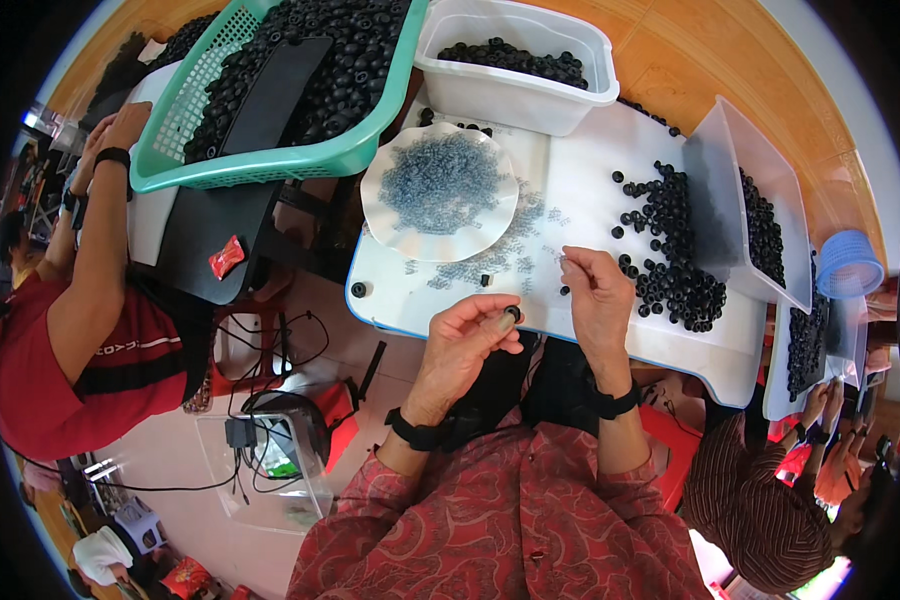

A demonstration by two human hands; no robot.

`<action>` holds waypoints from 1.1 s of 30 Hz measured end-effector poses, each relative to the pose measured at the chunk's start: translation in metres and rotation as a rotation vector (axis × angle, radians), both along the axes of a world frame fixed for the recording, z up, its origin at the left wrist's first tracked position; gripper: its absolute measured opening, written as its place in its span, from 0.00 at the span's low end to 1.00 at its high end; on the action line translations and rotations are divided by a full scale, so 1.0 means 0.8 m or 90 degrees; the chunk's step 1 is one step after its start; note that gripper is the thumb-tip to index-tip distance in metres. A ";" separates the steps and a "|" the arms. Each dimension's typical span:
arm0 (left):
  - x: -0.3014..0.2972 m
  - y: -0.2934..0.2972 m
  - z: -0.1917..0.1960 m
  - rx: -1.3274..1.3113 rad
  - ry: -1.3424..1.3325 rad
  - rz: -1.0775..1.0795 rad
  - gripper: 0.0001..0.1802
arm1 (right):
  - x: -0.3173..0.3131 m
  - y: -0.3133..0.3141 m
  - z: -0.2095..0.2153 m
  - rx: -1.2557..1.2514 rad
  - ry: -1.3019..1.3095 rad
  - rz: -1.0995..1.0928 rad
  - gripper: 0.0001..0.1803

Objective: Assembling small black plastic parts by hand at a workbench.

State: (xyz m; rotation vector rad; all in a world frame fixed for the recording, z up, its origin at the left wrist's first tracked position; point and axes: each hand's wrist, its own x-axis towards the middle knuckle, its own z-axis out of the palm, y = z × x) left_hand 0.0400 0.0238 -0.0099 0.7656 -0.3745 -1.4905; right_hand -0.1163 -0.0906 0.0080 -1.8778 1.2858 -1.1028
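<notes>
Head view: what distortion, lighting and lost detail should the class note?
Head view: edges bend toward the black rim; the white table looks nearly washed out; piled black rings merge into dark clumps; clear pieces are too small to separate.

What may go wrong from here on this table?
The small round black piece in the left hand might drop over the edge of the white table. A lone black piece near its left corner could roll off. Loose translucent pieces beside the white scalloped plate may scatter if brushed.
</notes>
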 end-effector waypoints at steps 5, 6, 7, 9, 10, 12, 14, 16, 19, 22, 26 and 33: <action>0.001 -0.001 -0.002 -0.015 -0.003 -0.004 0.14 | -0.003 0.003 -0.007 0.046 -0.059 0.009 0.10; 0.001 -0.001 -0.002 -0.015 -0.001 -0.004 0.14 | -0.003 0.003 -0.006 0.050 -0.058 0.013 0.11; 0.001 -0.001 -0.002 -0.015 -0.001 -0.004 0.14 | -0.003 0.004 -0.004 0.054 -0.056 0.017 0.11; 0.001 -0.001 -0.002 -0.016 0.003 -0.005 0.15 | -0.004 0.003 -0.002 0.046 -0.052 0.023 0.11; 0.001 -0.001 -0.002 -0.016 0.003 -0.005 0.15 | -0.004 0.002 -0.001 0.039 -0.048 0.029 0.12; 0.001 -0.001 -0.002 -0.015 0.002 -0.002 0.15 | -0.003 0.002 0.002 0.045 -0.044 0.028 0.12; 0.001 -0.001 -0.002 -0.016 0.002 -0.003 0.15 | -0.003 0.001 0.006 0.051 -0.040 0.026 0.12; 0.001 -0.001 -0.003 -0.018 0.002 -0.003 0.15 | -0.003 0.002 0.008 0.048 -0.023 0.021 0.12; 0.001 -0.001 -0.003 -0.016 0.004 -0.003 0.15 | -0.002 0.000 0.000 0.069 -0.075 0.018 0.12; 0.002 -0.001 -0.004 -0.016 0.006 -0.003 0.15 | 0.002 0.003 0.005 0.080 -0.055 0.047 0.12; 0.002 -0.001 -0.004 -0.017 0.009 -0.002 0.15 | 0.004 -0.003 0.007 0.006 0.029 0.045 0.11; 0.002 -0.001 -0.004 -0.010 0.007 -0.002 0.15 | 0.010 -0.013 0.000 -0.096 0.179 -0.002 0.06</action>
